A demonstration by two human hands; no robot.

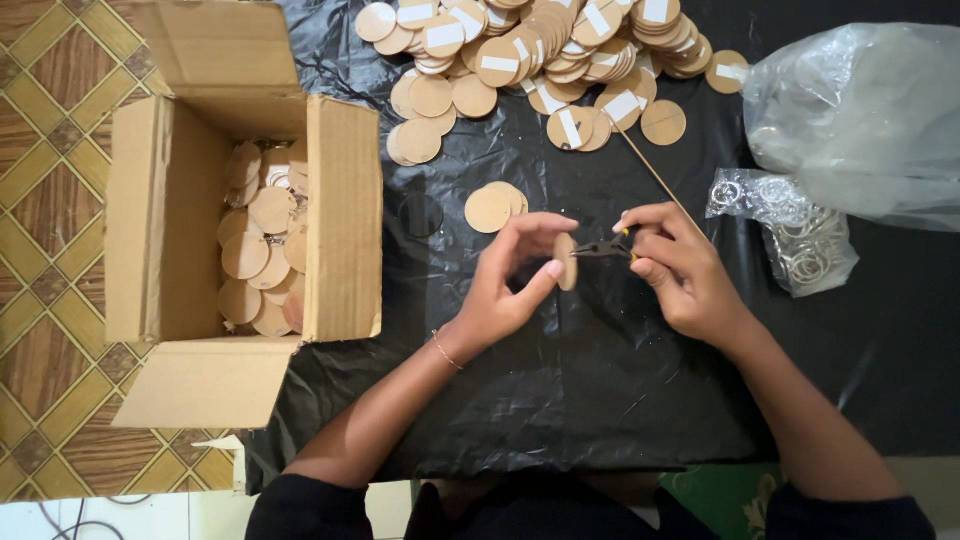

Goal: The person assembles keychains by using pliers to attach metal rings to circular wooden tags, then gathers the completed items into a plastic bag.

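Wooden disc [566,261] sits edge-on between your two hands, above the near middle of the black plastic sheet [600,390]. Your left hand [510,280] pinches it between thumb and fingertips; your right hand [675,270] is closed around small pliers [603,249] whose nose meets the disc's rim.

Your grip covers only a narrow part of the disc, so a hard squeeze or twist from the pliers could, I judge, flip it out of your fingers or chip its edge. Any small part held in the pliers' nose is too small to make out; if one is there, it could spring away and vanish against the black sheet.

Just beyond your hands lie two loose discs [494,208], and a thin stick [655,172] slants past your right hand. Right of that, a small clear bag of metal rings [800,240] lies partly under a larger clear bag [865,115]. At the far edge, a big heap of discs [540,55] spreads out, many with pale tape strips.

To the left, an open cardboard box [340,215] holds more discs and rests on a patterned brown tile floor [45,130].
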